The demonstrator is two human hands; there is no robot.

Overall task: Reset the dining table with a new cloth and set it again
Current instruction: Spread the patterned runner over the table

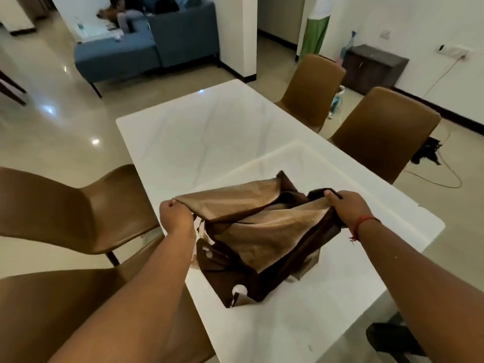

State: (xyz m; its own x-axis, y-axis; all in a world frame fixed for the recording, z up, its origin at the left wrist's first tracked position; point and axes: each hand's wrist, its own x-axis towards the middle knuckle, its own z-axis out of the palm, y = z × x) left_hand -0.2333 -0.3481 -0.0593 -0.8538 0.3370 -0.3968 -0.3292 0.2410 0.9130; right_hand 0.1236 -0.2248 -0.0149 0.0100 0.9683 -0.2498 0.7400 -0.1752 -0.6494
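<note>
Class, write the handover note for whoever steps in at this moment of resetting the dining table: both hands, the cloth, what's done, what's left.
Left hand grips one edge of the brown cloth; right hand grips the opposite edge.
The cloth is bunched and partly folded, hanging over the near end of the white dining table.
Done: tabletop bare, new cloth in hand.
Left: spread and smooth the cloth, then set the table. No tableware is in view.

Blue sofa (157, 45) far left of me, dark cabinet (374, 66) by right wall, cable (445, 179) trailing on floor, green garment (314, 35) hanging.
</note>
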